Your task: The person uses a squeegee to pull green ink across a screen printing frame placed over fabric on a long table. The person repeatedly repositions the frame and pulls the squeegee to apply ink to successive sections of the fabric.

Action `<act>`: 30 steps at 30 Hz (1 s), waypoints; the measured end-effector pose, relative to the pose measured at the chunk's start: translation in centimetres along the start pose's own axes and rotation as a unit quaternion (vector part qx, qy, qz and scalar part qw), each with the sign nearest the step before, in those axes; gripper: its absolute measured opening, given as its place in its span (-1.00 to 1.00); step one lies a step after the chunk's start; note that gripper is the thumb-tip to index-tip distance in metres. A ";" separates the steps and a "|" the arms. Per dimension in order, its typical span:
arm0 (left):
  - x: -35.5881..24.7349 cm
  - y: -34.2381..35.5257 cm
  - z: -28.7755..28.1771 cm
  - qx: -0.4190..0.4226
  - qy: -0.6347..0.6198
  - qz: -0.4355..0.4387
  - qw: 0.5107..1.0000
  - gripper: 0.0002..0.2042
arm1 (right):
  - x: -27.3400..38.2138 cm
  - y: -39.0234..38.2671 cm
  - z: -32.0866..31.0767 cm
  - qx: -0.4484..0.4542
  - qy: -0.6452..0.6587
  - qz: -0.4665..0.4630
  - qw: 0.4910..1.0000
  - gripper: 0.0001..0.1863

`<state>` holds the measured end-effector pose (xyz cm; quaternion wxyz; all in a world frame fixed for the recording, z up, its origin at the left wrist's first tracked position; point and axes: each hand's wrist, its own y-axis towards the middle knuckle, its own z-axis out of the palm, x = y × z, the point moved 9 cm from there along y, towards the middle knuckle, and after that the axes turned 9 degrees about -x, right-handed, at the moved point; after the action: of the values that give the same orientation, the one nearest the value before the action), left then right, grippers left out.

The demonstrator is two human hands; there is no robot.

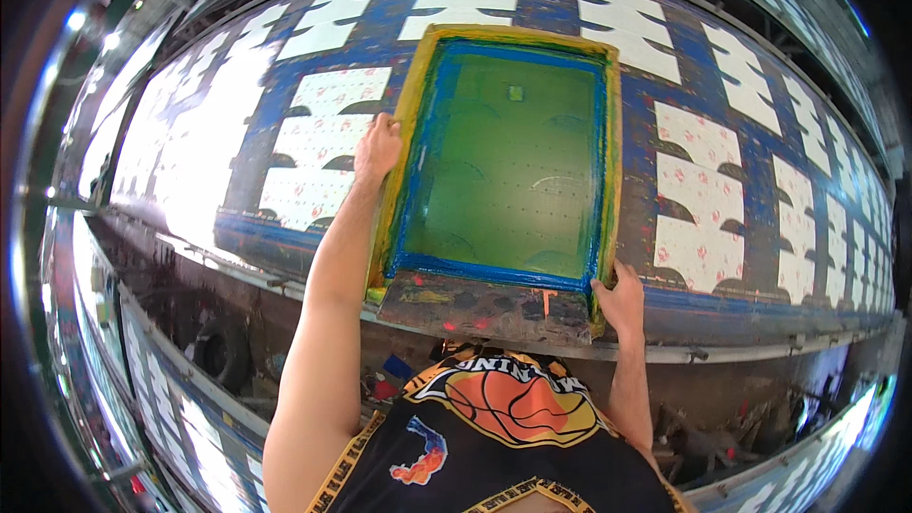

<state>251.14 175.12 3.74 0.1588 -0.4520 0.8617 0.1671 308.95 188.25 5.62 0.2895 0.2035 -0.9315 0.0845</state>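
Note:
A screen printing frame (503, 171) with green mesh, blue inner edges and a yellow-green rim lies on the long printing table in front of me. My left hand (380, 145) grips its left side, fingers curled over the rim. Lower down on the opposite side, my right hand (619, 296) holds the near right corner, thumb on the rim. A dark, paint-stained board (489, 306) runs along the frame's near end. Whatever lies under the mesh shows only as faint curved outlines and rows of dots.
White cut fabric pieces with small red prints (700, 195) lie right of the frame, and similar printed pieces (328, 147) lie left. Plain white pieces (463, 2) line the far side. The table's near rail (703, 353) passes before my waist. A black tyre (220, 350) sits below, at left.

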 end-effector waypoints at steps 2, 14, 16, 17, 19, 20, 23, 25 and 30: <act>0.0 -0.2 0.1 -0.006 0.000 0.015 1.000 -0.62 | 0.1 0.4 0.0 0.005 -0.007 0.003 1.000 -0.44; 1.4 1.2 0.8 0.012 -0.061 0.032 0.998 -0.63 | 3.6 0.3 -4.6 -0.059 0.031 -0.011 0.998 -0.57; 0.7 1.5 0.6 0.022 -0.070 0.040 0.997 -0.62 | 3.6 0.7 -5.5 -0.053 0.021 -0.025 0.998 -0.57; 0.3 1.7 0.5 0.027 -0.060 0.029 0.997 -0.61 | 3.1 1.1 -6.1 -0.052 0.026 -0.026 0.998 -0.57; -1.8 1.6 0.3 0.016 -0.060 0.031 0.998 -0.60 | 1.5 2.1 -8.4 -0.075 0.033 -0.048 0.995 -0.56; -3.6 1.3 0.7 0.014 -0.062 0.039 0.997 -0.60 | 0.4 2.4 -9.7 -0.086 0.044 -0.064 0.993 -0.56; -9.5 -0.6 1.4 -0.004 -0.049 0.044 0.998 -0.62 | -5.4 4.0 -13.5 -0.073 0.041 -0.053 0.995 -0.58; -14.1 -2.7 3.2 0.003 -0.067 0.018 0.998 -0.61 | -9.3 5.1 -16.7 -0.081 0.056 -0.073 0.992 -0.60; -25.6 -7.9 8.6 0.006 -0.126 0.018 0.992 -0.55 | -21.9 7.1 -23.2 -0.084 0.029 -0.051 0.995 -0.58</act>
<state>272.62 193.20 5.81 0.2659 -0.4105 0.8438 0.2207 334.06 208.29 11.73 0.3360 0.2233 -0.9150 -0.0028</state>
